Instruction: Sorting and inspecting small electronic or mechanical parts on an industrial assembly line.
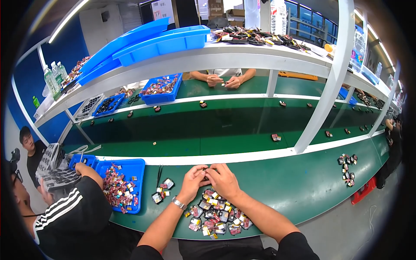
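My left hand [192,183] and my right hand [223,181] meet above the near green worktop [268,190]. Fingers of both are closed around a small dark piece, mostly hidden by them. Below and between my forearms lies a pile of small electronic units [216,214], black housings with red boards and silver and yellow parts. Left of my left hand sit several similar units [162,190], beside dark tweezers [159,175]. Farther left stands a blue tray [139,168] holding many loose red boards with wires and silver parts.
A white shelf frame [242,57] spans above, carrying blue trays [164,43] and heaped parts. Behind the worktop runs a dark green belt [225,123] with scattered units. A co-worker in a striped sleeve [78,212] sits left; another person's hands [223,81] work opposite. A red stool [365,190] stands right.
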### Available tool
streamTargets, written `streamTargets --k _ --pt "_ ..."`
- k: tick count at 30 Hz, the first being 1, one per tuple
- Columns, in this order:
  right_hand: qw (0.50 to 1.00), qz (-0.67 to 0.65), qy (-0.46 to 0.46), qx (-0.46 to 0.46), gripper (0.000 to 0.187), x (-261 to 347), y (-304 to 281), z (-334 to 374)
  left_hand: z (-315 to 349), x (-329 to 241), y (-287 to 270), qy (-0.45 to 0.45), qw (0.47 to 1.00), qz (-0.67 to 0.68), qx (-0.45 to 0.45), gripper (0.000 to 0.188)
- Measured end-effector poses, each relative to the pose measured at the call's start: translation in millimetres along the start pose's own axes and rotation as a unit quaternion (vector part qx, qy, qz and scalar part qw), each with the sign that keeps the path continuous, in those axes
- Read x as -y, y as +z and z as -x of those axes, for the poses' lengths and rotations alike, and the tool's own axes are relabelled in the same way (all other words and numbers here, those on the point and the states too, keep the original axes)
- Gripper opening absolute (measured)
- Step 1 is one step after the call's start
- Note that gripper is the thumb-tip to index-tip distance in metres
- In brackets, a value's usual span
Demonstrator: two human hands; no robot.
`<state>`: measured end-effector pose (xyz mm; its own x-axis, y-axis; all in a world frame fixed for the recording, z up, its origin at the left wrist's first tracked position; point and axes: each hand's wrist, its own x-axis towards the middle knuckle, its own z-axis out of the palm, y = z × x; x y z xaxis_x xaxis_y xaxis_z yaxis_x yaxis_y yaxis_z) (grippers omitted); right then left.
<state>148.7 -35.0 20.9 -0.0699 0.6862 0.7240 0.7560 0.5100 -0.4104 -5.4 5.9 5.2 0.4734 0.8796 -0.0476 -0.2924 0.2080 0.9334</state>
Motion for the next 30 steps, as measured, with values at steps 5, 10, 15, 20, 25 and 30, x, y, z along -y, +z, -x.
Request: streamTargets --k 5,10,15,20,25,30 --pt "1.000 -0.009 0.004 -0.003 0.011 -2.0 3.1 2.0 1.1 -1.8 2.7 -0.008 1.000 0.000 -0.015 0.023" --pt "1.000 -0.002 -0.001 0.012 0.013 -4.7 3.1 0.6 -0.5 0.7 -0.5 -0.004 1.000 0.001 -0.008 0.021" --pt "0.973 -0.183 0.143 -0.013 0.015 -0.8 1.4 -0.1 -1.5 4.6 -1.4 0.015 0.999 -0.012 -0.036 0.020" --pt "0.949 -0.236 0.208 0.015 0.017 -8.5 4.4 0.5 -1.9 10.0 0.8 0.034 0.996 -0.062 -0.045 0.018" --pt "0.942 -0.241 0.232 0.007 0.017 -6.0 1.2 -0.3 -2.3 12.3 1.0 0.065 0.992 -0.106 -0.031 0.018" --pt "0.946 -0.240 0.214 0.026 0.016 -7.3 -1.9 -2.2 0.3 11.1 -2.2 0.059 0.991 -0.116 -0.011 0.027"
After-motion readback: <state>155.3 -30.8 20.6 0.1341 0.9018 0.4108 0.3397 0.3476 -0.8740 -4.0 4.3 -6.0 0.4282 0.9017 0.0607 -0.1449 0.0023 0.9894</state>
